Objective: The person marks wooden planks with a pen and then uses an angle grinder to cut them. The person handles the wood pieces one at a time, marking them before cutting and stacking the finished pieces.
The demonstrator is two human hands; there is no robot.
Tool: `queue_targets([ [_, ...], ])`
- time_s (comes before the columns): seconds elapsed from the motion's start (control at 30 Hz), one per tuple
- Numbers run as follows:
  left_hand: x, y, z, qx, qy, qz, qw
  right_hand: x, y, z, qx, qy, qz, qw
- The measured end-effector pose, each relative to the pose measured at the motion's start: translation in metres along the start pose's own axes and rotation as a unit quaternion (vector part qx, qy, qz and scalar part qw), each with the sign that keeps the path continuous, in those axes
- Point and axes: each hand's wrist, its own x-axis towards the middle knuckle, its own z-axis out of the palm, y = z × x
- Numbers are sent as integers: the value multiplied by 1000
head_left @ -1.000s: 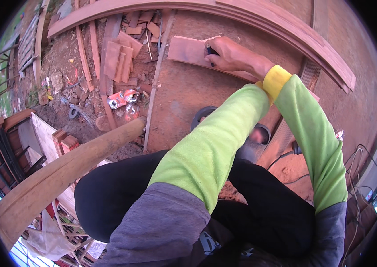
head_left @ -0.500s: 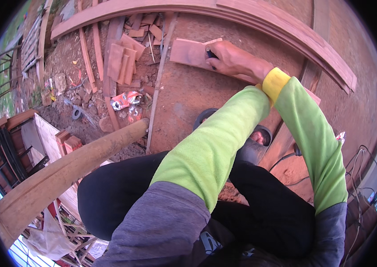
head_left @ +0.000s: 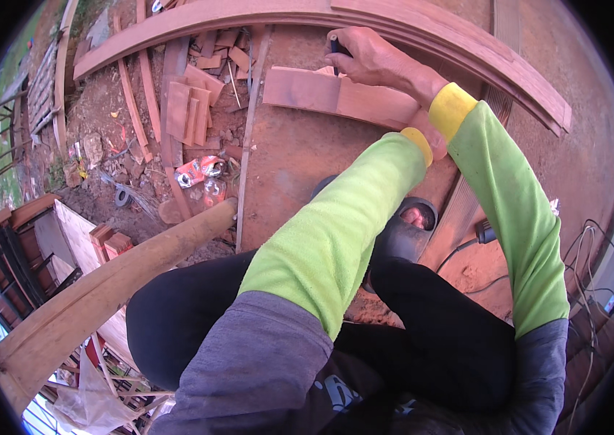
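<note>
Reddish wood is everywhere on the dusty ground. The right hand (head_left: 379, 61) is closed around a small dark tool (head_left: 334, 46), its tip at the top edge of a flat board (head_left: 300, 90) lying on the dirt just below a long curved beam (head_left: 249, 14). The left hand (head_left: 434, 138) is mostly hidden behind its green sleeve; I cannot tell its grip. Offcuts (head_left: 187, 109) lie left of the board.

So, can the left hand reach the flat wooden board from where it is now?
Probably yes. The left hand seems to rest at the near end of the flat wooden board, mostly hidden behind the right wrist; nothing lies between them.
</note>
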Motion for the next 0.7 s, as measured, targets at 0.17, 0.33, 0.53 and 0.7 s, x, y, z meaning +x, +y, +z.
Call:
queue_targets([
  [0.17, -14, 3, 0, -46, -169, -151, 973, -9, -13, 27, 16, -116, 34, 993],
  [0.33, -25, 1, 2, -64, -237, -214, 945, -9, -7, 36, 2, -136, 27, 990],
  [0.53, -35, -6, 7, -60, -266, -236, 933, -7, -3, 46, 7, -127, 7, 992],
  [0.7, -34, -7, 8, -47, -247, -206, 946, -7, -2, 46, -1, -109, 1, 994],
])
